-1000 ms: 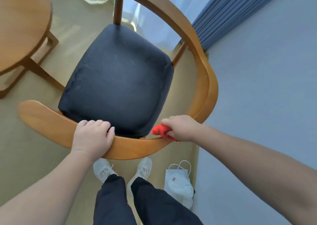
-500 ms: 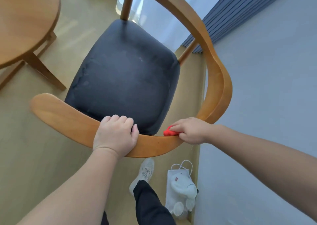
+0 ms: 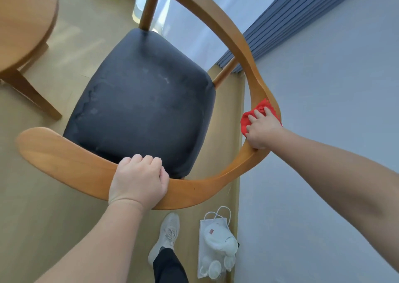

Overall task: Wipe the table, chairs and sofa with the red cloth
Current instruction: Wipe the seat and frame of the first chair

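Note:
A wooden chair with a curved backrest rail (image 3: 194,192) and a dark cushioned seat (image 3: 142,101) stands below me. My left hand (image 3: 138,181) grips the near part of the rail, fingers curled over its top edge. My right hand (image 3: 261,129) presses the red cloth (image 3: 246,120) against the rail's right bend, next to the wall. Most of the cloth is hidden under the hand. A round wooden table (image 3: 23,23) shows at the upper left.
A grey wall (image 3: 323,110) runs close along the chair's right side. On the floor by the wall stands a white paper bag (image 3: 213,243) holding a white plush toy. My shoe (image 3: 166,237) is beside it. White curtains (image 3: 185,19) hang behind the chair.
My right hand has slid the red cloth along the rail from the near part up to the right bend. My left hand has stayed gripping the rail. The view has shifted left.

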Action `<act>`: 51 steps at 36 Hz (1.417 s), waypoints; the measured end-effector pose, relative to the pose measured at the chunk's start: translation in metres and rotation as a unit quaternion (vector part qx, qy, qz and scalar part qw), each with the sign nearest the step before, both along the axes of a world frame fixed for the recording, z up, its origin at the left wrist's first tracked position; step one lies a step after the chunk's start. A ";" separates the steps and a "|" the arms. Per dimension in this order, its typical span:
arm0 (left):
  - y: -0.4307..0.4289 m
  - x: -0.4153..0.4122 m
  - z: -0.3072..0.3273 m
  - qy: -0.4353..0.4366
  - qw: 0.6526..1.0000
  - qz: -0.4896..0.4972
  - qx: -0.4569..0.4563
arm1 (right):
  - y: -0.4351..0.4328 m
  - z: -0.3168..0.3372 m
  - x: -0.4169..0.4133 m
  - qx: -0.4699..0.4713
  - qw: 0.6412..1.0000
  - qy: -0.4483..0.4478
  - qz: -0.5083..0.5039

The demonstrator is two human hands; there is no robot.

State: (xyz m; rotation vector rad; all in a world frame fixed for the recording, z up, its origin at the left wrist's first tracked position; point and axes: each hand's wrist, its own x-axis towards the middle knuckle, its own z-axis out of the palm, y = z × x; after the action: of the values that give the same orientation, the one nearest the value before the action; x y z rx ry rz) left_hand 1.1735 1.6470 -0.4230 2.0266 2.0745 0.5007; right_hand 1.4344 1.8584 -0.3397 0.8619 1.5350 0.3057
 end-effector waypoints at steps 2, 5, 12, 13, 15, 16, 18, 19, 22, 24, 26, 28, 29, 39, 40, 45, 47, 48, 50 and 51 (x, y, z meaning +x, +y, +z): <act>0.000 -0.001 -0.001 0.000 1.000 0.001 -0.003 | -0.016 -0.004 -0.006 -0.028 1.000 0.011 0.002; -0.002 -0.002 0.000 -0.003 1.000 -0.001 -0.005 | -0.045 -0.008 -0.017 -0.088 0.996 0.027 -0.004; 0.000 -0.002 0.004 -0.004 1.000 -0.007 -0.019 | -0.061 -0.016 -0.024 -0.163 0.985 0.057 -0.010; -0.001 -0.002 0.005 -0.004 1.000 -0.008 -0.021 | -0.058 -0.015 -0.021 -0.163 0.985 0.056 -0.013; -0.003 -0.002 0.006 -0.006 1.000 -0.010 -0.020 | -0.049 -0.014 -0.015 -0.151 0.987 0.047 -0.003; -0.004 -0.003 0.006 -0.009 1.000 -0.012 -0.019 | -0.043 -0.013 -0.011 -0.138 0.990 0.040 0.006; -0.004 -0.003 0.005 -0.009 1.000 -0.010 -0.019 | -0.026 -0.011 -0.004 -0.099 0.995 0.028 0.011; -0.003 -0.004 0.005 -0.009 1.000 -0.007 -0.021 | -0.017 -0.010 -0.001 -0.076 0.997 0.021 0.007; 0.000 -0.002 0.006 -0.006 0.999 -0.004 -0.034 | 0.010 -0.009 0.004 -0.016 1.000 0.001 -0.004; -0.001 -0.001 0.007 -0.007 0.999 -0.004 -0.040 | 0.024 -0.011 0.007 0.014 1.000 -0.006 -0.002; -0.001 -0.002 0.009 -0.009 0.999 -0.002 -0.043 | 0.037 -0.015 0.007 0.037 0.999 -0.012 0.001; -0.002 -0.002 0.010 -0.006 0.999 -0.004 -0.050 | 0.051 -0.018 0.006 0.058 0.998 -0.020 0.011; -0.002 -0.002 0.011 -0.004 0.998 -0.006 -0.059 | 0.058 -0.020 0.005 0.071 0.997 -0.023 0.017; -0.004 -0.001 0.012 0.016 0.991 -0.007 -0.134 | 0.126 -0.033 -0.011 0.172 0.977 0.032 0.121; -0.004 -0.001 0.011 0.017 0.991 -0.005 -0.130 | 0.131 -0.035 -0.012 0.173 0.976 0.038 0.128; 0.001 0.000 0.008 0.020 0.993 0.002 -0.118 | 0.144 -0.038 -0.008 0.175 0.974 0.064 0.131; 0.002 0.000 0.009 0.025 0.993 0.003 -0.116 | 0.140 -0.037 -0.005 0.161 0.977 0.071 0.124; 0.001 0.000 0.009 0.028 0.993 0.004 -0.117 | 0.136 -0.037 -0.004 0.152 0.979 0.068 0.118; 0.001 0.001 0.010 0.034 0.992 0.005 -0.121 | 0.123 -0.035 -0.003 0.132 0.984 0.052 0.106; 0.000 0.001 0.011 0.035 0.992 0.005 -0.125 | 0.116 -0.034 -0.002 0.119 0.987 0.041 0.102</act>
State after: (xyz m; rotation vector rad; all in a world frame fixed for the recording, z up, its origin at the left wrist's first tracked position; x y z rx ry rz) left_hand 1.1750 1.6470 -0.4124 1.9139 2.0689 0.1616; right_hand 1.4322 1.9742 -0.3738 0.9113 1.6893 0.6197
